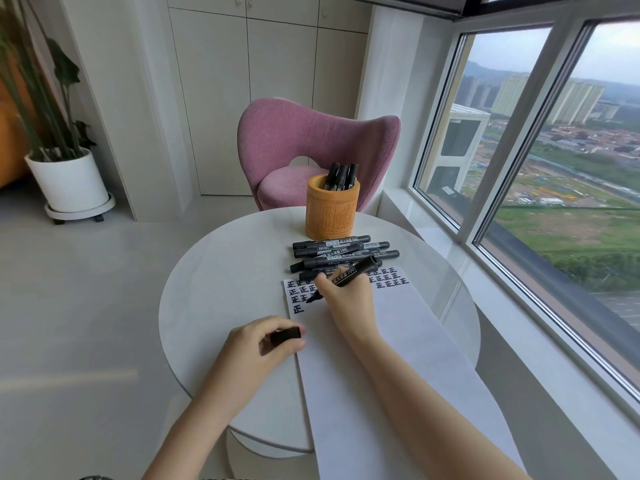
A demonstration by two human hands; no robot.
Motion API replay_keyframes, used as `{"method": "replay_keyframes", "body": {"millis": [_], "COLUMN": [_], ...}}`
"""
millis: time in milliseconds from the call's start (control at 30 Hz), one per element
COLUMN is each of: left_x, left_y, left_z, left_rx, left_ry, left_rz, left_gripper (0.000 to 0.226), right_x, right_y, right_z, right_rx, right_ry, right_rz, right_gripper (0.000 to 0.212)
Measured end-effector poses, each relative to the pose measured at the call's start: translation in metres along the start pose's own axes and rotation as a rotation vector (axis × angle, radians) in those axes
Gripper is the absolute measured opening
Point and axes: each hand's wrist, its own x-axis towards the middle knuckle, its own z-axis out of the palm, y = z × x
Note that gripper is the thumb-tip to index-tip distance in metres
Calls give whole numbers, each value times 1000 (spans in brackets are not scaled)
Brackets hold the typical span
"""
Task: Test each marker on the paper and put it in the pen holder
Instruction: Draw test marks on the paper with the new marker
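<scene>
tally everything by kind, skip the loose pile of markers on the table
markers showing in the pen holder: 3
marker in the right hand: 1
cap in the left hand: 1
pen holder: 1
paper: 1
total: 7

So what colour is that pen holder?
The pen holder is orange-yellow with carved patterns, seen in the head view.

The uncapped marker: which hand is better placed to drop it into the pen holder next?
Probably the right. The right hand grips the marker and lies nearer the pen holder; the left hand holds only its cap, farther back.
</scene>
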Motion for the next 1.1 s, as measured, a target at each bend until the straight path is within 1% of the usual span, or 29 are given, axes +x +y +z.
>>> {"method": "replay_keyframes", "body": {"millis": [333, 400, 567, 767, 833, 967, 1100], "left_x": [0, 0, 0, -1, -1, -1, -2], "left_y": [1, 1, 2, 3, 3, 4, 5], "left_z": [0, 0, 0, -1, -1, -1, -1], "left_rx": [11, 10, 10, 8, 14, 6, 4], "left_ry": [11, 10, 9, 1, 2, 3, 6], "left_rz": [-8, -10, -14, -23, -23, -19, -13], "left_gripper": [11, 11, 10, 11, 11, 11, 11], "right_x": [-1, 0, 1, 1, 0, -1, -2], "right_y": [0, 0, 3, 5, 4, 1, 1], "right_z": [1, 1, 4, 3, 3, 1, 1], "right_rx": [-6, -17, -55, -63, -58, -17, -15], "right_ry": [-12, -27, -38, -1, 7, 18, 8], "right_rz": [-13, -17, -27, -38, -39, -18, -20], "right_gripper": [28, 31, 46, 47, 45, 30, 30]}}
